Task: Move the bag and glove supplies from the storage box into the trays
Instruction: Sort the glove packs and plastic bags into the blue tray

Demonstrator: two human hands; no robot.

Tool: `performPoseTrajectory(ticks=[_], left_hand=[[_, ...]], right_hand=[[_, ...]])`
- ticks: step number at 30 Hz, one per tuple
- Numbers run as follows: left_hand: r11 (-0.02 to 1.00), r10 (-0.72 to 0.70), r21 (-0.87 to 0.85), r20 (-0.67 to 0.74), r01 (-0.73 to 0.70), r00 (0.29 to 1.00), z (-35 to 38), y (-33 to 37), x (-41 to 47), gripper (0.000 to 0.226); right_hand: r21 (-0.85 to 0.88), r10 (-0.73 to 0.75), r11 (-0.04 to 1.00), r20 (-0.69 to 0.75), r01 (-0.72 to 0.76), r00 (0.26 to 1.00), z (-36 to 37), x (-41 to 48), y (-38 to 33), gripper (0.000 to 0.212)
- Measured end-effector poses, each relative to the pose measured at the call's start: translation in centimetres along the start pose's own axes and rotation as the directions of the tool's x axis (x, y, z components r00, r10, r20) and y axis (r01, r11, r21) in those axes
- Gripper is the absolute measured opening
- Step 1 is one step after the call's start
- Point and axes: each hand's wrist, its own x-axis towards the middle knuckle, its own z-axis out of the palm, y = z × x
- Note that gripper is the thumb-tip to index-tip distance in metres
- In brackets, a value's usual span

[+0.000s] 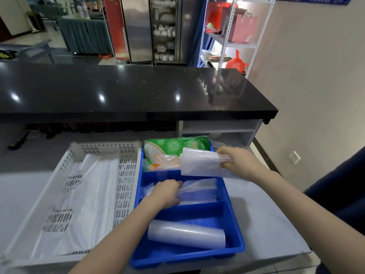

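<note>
A blue divided tray (235,230) sits in front of me on the grey table. Its far compartment holds a green glove pack (173,146). In the middle compartment lies a clear stack of bags (199,191), and my left hand (166,192) presses down on it with curled fingers. My right hand (240,162) grips a folded bundle of clear plastic bags (199,163) above the tray's far divider. A roll of clear bags (185,233) lies in the near compartment. The white perforated storage box (126,175) stands to the left, lined with white plastic (87,204).
A black glossy counter (128,91) runs across behind the table. A white shelf unit (235,32) with red bags stands at the back right, next to a beige wall (316,95). A dark sleeve or garment (343,184) shows at the right edge.
</note>
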Motion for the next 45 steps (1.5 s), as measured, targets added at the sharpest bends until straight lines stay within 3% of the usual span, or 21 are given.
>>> performPoseTrajectory(ticks=[9, 16, 20, 24, 26, 30, 35, 39, 43, 45], left_hand=[[0.962, 0.214, 0.217, -0.222, -0.166, 0.951, -2.0, 2.2, -4.6, 0.022], [0.973, 0.170, 0.205, -0.329, -0.106, 0.929, -3.8, 1.9, -8.2, 0.026], [0.974, 0.186, 0.184, -0.303, -0.134, 0.935, -3.3, 2.1, -9.2, 0.026], [0.957, 0.209, 0.261, -0.304, -0.129, 0.929, -2.4, 2.4, -9.1, 0.027], [0.956, 0.190, 0.272, -0.289, -0.110, 0.938, -2.0, 2.4, -8.8, 0.027], [0.968, 0.154, 0.236, -0.301, -0.083, 0.941, -1.9, 2.3, -8.2, 0.029], [0.982, 0.113, 0.177, -0.292, -0.062, 0.950, -2.3, 2.0, -7.5, 0.034], [0.988, 0.107, 0.140, -0.291, -0.069, 0.951, -2.4, 1.8, -7.2, 0.043], [0.988, 0.127, 0.120, -0.303, -0.094, 0.945, -2.3, 1.6, -7.1, 0.041], [0.988, 0.125, 0.123, -0.293, -0.093, 0.948, -2.4, 1.5, -6.9, 0.042]], right_hand=[[0.031, -0.112, 0.993, 0.017, 0.111, 0.994, 0.0, 1.6, -2.4, 0.035], [0.022, -0.214, 0.977, 0.172, 0.213, 0.962, 3.6, 3.8, -7.3, 0.041], [0.096, -0.264, 0.964, 0.312, 0.246, 0.913, 6.1, 4.7, -8.9, 0.043], [0.085, -0.234, 0.972, 0.365, 0.218, 0.901, 7.2, 5.2, -7.2, 0.046], [0.081, -0.236, 0.972, 0.328, 0.221, 0.915, 7.4, 4.9, -6.4, 0.050], [0.049, -0.288, 0.957, 0.112, 0.285, 0.951, 7.6, 4.3, -5.7, 0.043], [0.022, -0.292, 0.955, 0.264, 0.297, 0.919, 8.7, 3.9, -5.6, 0.047], [0.184, -0.302, 0.951, 0.389, 0.248, 0.870, 9.0, 3.9, -5.6, 0.036], [0.015, -0.367, 0.929, 0.144, 0.369, 0.919, 8.3, 4.2, -5.4, 0.049], [-0.004, -0.360, 0.931, 0.150, 0.365, 0.921, 8.3, 4.4, -5.4, 0.050]])
